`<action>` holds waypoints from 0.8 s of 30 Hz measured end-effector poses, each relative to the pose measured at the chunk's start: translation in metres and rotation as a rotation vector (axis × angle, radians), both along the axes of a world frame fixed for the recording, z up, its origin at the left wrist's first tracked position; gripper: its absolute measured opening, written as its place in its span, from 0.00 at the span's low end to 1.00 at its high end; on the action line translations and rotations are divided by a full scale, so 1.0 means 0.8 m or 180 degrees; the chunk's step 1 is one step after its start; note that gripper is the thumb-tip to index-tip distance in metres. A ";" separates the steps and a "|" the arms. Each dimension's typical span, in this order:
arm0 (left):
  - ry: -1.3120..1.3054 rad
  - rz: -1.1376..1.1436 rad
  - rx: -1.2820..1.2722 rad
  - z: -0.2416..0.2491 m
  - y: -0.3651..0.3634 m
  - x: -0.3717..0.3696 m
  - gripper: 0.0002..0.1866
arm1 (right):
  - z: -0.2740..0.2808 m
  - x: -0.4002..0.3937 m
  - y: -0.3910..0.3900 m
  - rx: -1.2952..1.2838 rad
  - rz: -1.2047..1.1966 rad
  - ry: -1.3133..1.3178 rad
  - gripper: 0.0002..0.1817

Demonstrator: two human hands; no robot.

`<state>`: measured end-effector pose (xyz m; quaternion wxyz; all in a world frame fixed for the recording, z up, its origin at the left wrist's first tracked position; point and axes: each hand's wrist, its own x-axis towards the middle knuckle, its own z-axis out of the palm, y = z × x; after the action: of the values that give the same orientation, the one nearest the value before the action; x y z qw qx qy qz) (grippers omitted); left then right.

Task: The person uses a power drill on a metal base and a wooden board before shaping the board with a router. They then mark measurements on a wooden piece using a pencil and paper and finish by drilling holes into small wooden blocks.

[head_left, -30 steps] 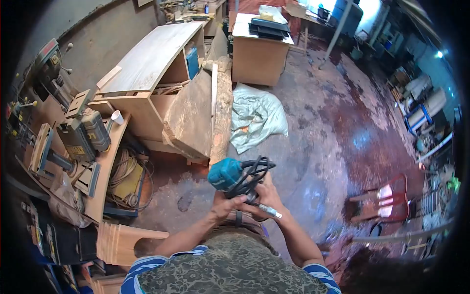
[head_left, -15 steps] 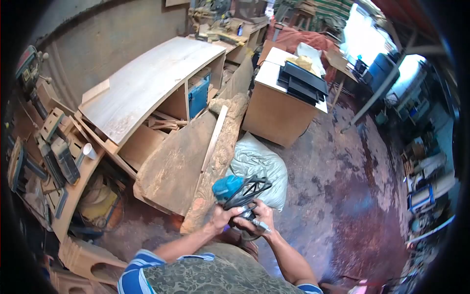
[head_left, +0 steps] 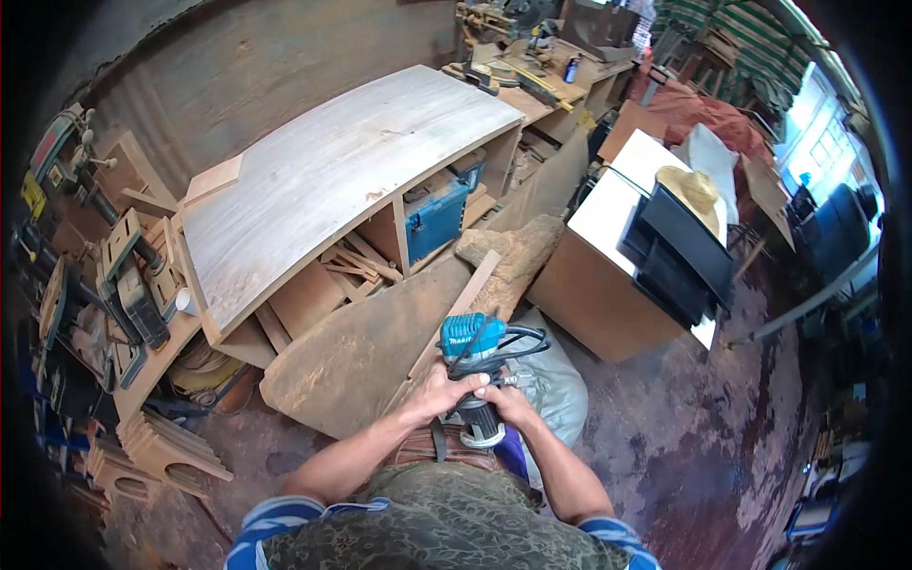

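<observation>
A teal and black power tool (head_left: 472,334) with its black cord bundled round it is held upright in front of my body, the teal end on top. My left hand (head_left: 439,391) is closed on its left side, thumb across the middle. From the right, my right hand (head_left: 511,403) grips the same tool and the cord, its thumb near the left one. The tool's round metal base (head_left: 483,437) shows below both hands. Behind the tool lie a large wooden slab (head_left: 356,342) and a pale sack (head_left: 560,385).
A long workbench (head_left: 342,142) with open compartments and a blue case (head_left: 437,217) stands ahead. To the right is a white-topped cabinet (head_left: 608,285) bearing black trays and a straw hat (head_left: 686,188). Clamps and a white cup (head_left: 185,301) are at the left.
The view has turned left and tilted, so the bench and cabinet appear larger and further right. The tool has been turned more upright, and both hands still hold it.
</observation>
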<state>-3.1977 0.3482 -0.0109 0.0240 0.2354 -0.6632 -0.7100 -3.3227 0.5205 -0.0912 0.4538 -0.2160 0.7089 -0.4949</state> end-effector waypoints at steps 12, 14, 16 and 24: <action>-0.0926 -0.0518 -0.0782 -0.105 -0.263 -0.369 0.35 | -0.121 -0.388 -0.162 -0.1057 -0.0363 -0.3530 0.38; -0.1072 0.0189 -0.1297 -0.170 -0.324 -0.433 0.32 | -0.114 -0.431 -0.176 -0.1576 -0.0423 -0.3668 0.38; -0.1144 0.0369 -0.2813 -0.211 -0.360 -0.503 0.30 | -0.145 -0.461 -0.176 -0.1584 -0.0555 -0.3696 0.37; -0.1166 -0.1364 -0.5293 -0.331 -0.499 -0.721 0.26 | -0.276 -0.484 -0.138 -0.1310 -0.0890 -0.3787 0.37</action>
<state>-3.7746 -0.0509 -0.2757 -0.0530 0.1223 -0.9891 0.0630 -3.7096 0.4100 -0.3116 0.6498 0.1072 0.2482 -0.7104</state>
